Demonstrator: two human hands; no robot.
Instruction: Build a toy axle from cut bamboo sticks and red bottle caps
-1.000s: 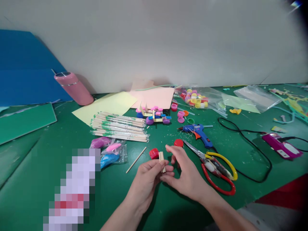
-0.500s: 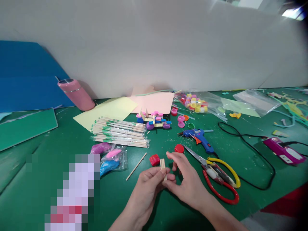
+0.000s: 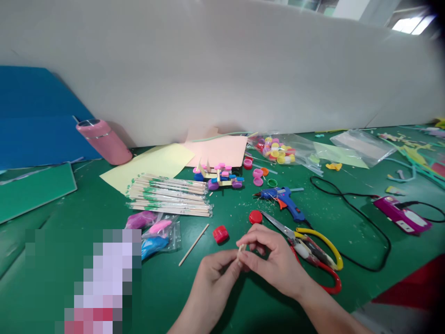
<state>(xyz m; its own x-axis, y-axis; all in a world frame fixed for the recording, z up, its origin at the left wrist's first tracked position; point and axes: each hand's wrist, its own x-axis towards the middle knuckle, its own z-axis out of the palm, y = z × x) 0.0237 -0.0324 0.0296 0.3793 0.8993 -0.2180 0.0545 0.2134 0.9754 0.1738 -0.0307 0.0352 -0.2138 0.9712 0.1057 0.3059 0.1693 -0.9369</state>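
Between the fingertips of my left hand (image 3: 217, 278) and my right hand (image 3: 269, 260) is a small bundle of short wooden sticks (image 3: 242, 248). Both hands pinch it, and the fingers hide most of it. Just beyond them lie a red block-like piece (image 3: 220, 234) and a round red cap (image 3: 255, 217). A single thin wooden stick (image 3: 193, 245) rests to the left. Scissors (image 3: 306, 250) with red and yellow handles lie to the right, partly behind my right hand. Farther back is a blue glue gun (image 3: 283, 199).
Wrapped chopsticks (image 3: 170, 195), small toy cars (image 3: 222, 178) and coloured papers (image 3: 153, 162) lie behind. Bagged clay (image 3: 156, 234) is at left, near a pink flask (image 3: 104, 141). A bag of caps (image 3: 276, 150) lies at the back. A black cord (image 3: 351, 199) reaches a purple box (image 3: 401, 214).
My right hand has closed in on the sticks, its fingers now pinching their top. The bundle has tilted and is more covered. The whole view has shifted slightly.
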